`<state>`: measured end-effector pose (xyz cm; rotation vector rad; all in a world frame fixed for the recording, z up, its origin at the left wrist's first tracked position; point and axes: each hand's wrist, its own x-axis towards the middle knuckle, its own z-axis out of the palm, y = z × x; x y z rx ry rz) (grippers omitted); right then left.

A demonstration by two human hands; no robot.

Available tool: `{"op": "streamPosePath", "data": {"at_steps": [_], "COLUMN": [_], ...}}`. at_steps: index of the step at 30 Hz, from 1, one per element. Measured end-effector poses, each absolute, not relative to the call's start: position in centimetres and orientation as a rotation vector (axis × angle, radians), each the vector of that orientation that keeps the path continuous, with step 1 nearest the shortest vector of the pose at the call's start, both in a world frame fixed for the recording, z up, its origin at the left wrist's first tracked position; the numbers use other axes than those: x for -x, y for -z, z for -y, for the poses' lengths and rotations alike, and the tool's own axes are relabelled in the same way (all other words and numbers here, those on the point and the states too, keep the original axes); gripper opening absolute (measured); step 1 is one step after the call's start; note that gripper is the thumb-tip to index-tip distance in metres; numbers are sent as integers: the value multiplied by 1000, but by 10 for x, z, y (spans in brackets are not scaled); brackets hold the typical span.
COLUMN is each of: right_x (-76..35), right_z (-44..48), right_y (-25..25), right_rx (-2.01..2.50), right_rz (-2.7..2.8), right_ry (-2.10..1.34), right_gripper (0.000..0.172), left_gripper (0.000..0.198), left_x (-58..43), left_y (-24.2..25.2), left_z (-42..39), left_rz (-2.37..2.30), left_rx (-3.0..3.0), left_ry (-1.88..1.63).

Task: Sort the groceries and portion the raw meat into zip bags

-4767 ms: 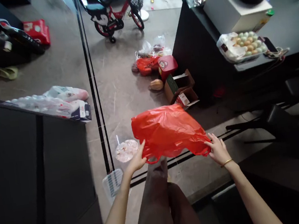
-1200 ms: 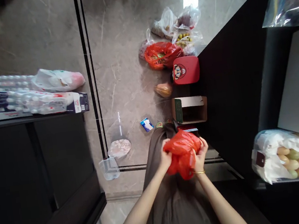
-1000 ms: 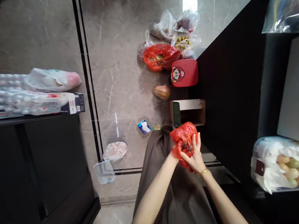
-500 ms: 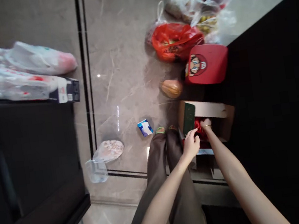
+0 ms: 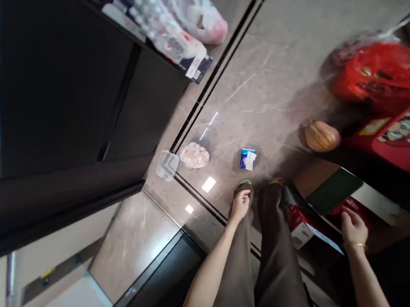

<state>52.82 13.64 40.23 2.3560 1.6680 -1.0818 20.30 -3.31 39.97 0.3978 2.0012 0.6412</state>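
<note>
My right hand (image 5: 353, 227), with a gold bangle on the wrist, reaches into an open cardboard box (image 5: 386, 210) on the floor. Its fingers curl on a crumpled red plastic bag (image 5: 342, 206) that lies inside the box, beside a dark green flap (image 5: 333, 197). My left hand (image 5: 240, 204) hangs loose by my left knee with nothing in it, fingers slack and pointing down. My brown trouser legs (image 5: 276, 265) and sandalled feet stand between the hands.
A smaller red-and-white carton (image 5: 305, 223) leans by my right foot. Beyond the box lie a squash (image 5: 321, 135), a red cartoon-faced case (image 5: 407, 139) and a full red bag (image 5: 383, 72). A blue-white packet (image 5: 247, 159), a clear tub (image 5: 167, 164) and a black cabinet (image 5: 68, 91) are to the left.
The bag, held spread out, was crumpled between both hands and pushed into the cardboard box. My left hand has let go and dropped to my side. The camera has tilted and swung left.
</note>
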Motion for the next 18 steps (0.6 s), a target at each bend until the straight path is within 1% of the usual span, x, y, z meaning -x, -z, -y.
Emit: {"op": "streamPosePath", "data": {"at_steps": [2, 4, 6, 8, 13, 18], "right_x": [-483, -421, -350, -279, -131, -18], "right_z": [-119, -99, -79, -56, 15, 93], "right_y": [-412, -413, -406, -395, -372, -383], "right_rx": [-2307, -2146, -1921, -1761, -1545, -1446], "right_rz": [-1730, -1796, -1766, -1736, -1764, -1782], "right_ry": [1250, 1467, 1751, 1884, 1930, 1893], "right_gripper": [62, 58, 55, 52, 49, 46], "left_gripper": [28, 26, 23, 21, 16, 14], "left_x": [-172, -143, -114, -85, -6, 81], "left_y": [-405, -408, -409, -407, -403, -422], "left_z": [64, 96, 129, 161, 228, 270], "left_rz": [-2077, -2135, -2168, -2177, -2113, -2016], "left_rx": [-262, -139, -38, 47, 212, 330], "left_ry": [-684, -725, -768, -810, -920, -1070]}}
